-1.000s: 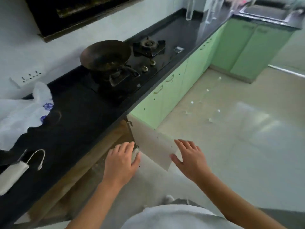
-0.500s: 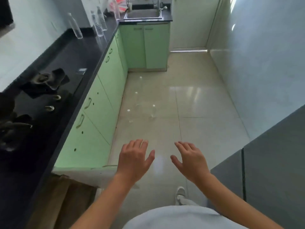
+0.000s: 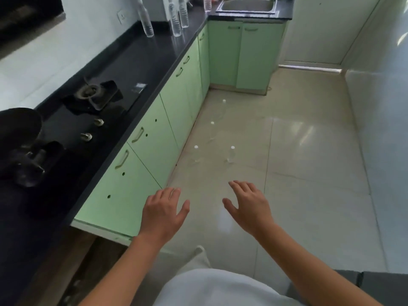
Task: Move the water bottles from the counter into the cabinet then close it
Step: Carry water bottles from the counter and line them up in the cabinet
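The left hand (image 3: pixel 162 214) and the right hand (image 3: pixel 249 208) are hovering side by side above the beige tiled floor (image 3: pixel 309 173). Their fingers (image 3: pixel 240 188) are lying loosely spread apart and holding nothing.

The clear plastic water bottles (image 3: pixel 146 21) are standing upright, long axes vertical, at the far end of the black polished worktop (image 3: pixel 136 56), close to the steel sink (image 3: pixel 247 5). They are sitting well ahead of both hands and off to the left, far out of arm's reach. The left hand is hanging on the worktop side, so it is probably the nearer one for a first grasp round a bottle's body.

The open cabinet (image 3: pixel 72 261) is lying the other way, low at the person's left, with its pale green door (image 3: pixel 103 230) swung out just beside the left forearm. Several white-capped bottles (image 3: pixel 231 154) are also standing on the floor between the hands and the sink. The next move is likely calling for a walk forward along the worktop.
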The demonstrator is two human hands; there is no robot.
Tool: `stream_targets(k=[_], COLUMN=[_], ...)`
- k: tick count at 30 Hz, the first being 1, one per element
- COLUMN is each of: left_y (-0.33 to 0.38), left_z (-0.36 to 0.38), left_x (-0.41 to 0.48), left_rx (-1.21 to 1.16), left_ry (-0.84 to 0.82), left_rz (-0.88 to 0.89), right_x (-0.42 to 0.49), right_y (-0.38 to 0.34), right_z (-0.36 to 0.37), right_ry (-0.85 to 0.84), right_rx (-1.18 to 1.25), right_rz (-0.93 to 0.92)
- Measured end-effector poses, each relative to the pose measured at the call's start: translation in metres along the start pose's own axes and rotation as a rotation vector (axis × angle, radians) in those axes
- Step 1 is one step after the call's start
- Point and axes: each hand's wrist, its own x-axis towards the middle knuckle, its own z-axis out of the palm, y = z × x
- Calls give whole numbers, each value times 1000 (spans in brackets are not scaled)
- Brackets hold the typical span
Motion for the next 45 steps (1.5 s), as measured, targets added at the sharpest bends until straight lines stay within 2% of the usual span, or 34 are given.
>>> stream_targets(k=[4, 8, 16, 22, 29, 37, 45], left_y=[-19, -25, -2, 4, -2, -23, -59], left_z=[17, 42, 54, 69, 98, 119, 179], left_x=[49, 121, 272, 354, 441, 508, 538], left_rx=[11, -38, -71, -84, -67, -113, -190], left_ry=[-25, -26, -59, -53, -144, -199, -335], left_rz=[-31, -21, 189, 237, 83, -197, -285], right_x=[55, 112, 203, 261, 372, 508, 566], right_y=[8, 23, 72, 117, 165, 187, 186], right_z=[11, 19, 0, -1, 18, 53, 109], right_ry=[-50, -48, 2, -46, -170, -348, -451], right_rx=[8, 11, -15, 0, 46, 34, 55], right_rz=[-23, 38, 226, 322, 241, 11, 90])
